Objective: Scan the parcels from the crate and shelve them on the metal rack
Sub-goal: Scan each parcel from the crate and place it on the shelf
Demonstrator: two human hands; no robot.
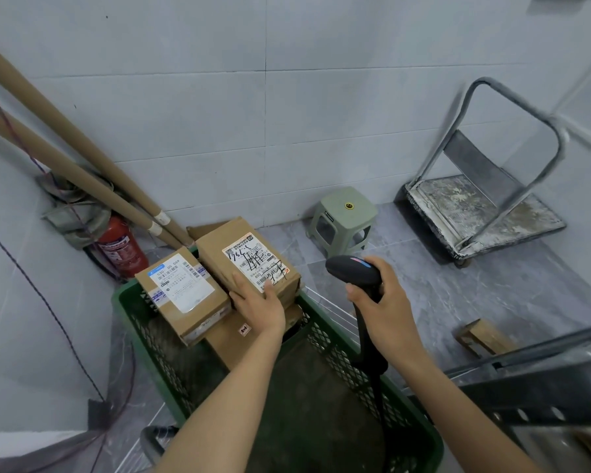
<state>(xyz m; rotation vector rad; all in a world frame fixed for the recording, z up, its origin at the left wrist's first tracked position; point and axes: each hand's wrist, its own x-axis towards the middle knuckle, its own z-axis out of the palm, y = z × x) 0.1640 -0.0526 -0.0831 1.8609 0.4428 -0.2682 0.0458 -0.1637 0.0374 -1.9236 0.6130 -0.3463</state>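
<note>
Right below me, at the far end of the green crate [144, 322], my left hand [258, 303] curls round the near edge of the scribbled-label parcel [219, 254]. Label's up so the barcode faces out, I'd guess. My right hand [386, 302] is wrapped tight round the scanner [352, 269] handle, nose aimed at that label. A second parcel [181, 295] sits just beside it. Metal rack [543, 387] is off to my right, and the stool [343, 216] is back by the wall.

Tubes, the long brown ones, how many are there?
2. Both lean into the left corner: the upper tube, and the lower tube just beneath it, near the fire extinguisher.
</note>
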